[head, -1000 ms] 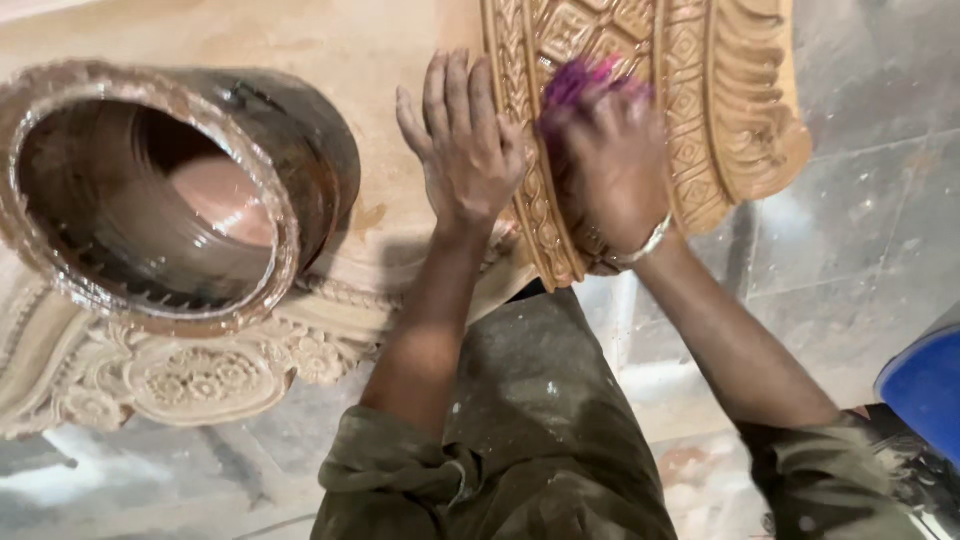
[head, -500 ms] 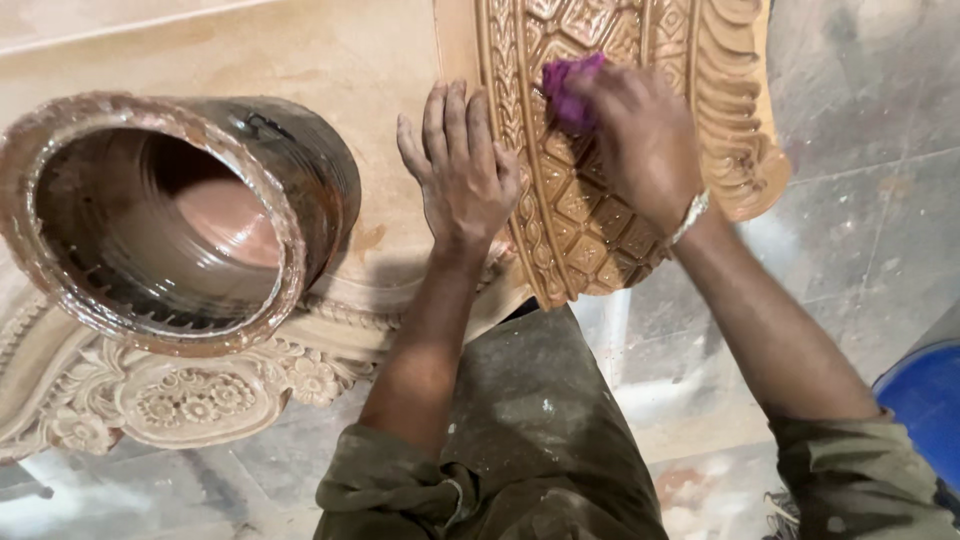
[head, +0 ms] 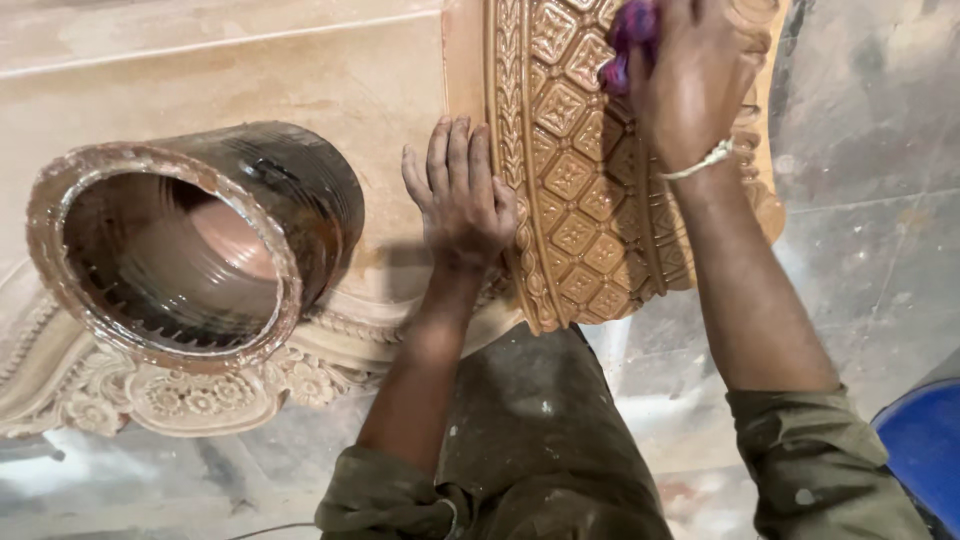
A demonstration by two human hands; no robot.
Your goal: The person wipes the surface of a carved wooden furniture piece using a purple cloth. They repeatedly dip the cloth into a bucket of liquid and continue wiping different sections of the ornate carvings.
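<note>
Right hand (head: 690, 85) grips purple cloth (head: 630, 35) | left hand (head: 462, 195) flat on carved panel (head: 580, 200)

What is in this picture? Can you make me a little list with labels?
Left hand: flat, fingers spread, on the pale carved board
Right hand: pressing a purple cloth onto the tan carved wooden panel with diamond pattern
Beside left hand: round dark bucket with brown-stained rim
Floor: grey tiles
Corner: blue tub
</note>
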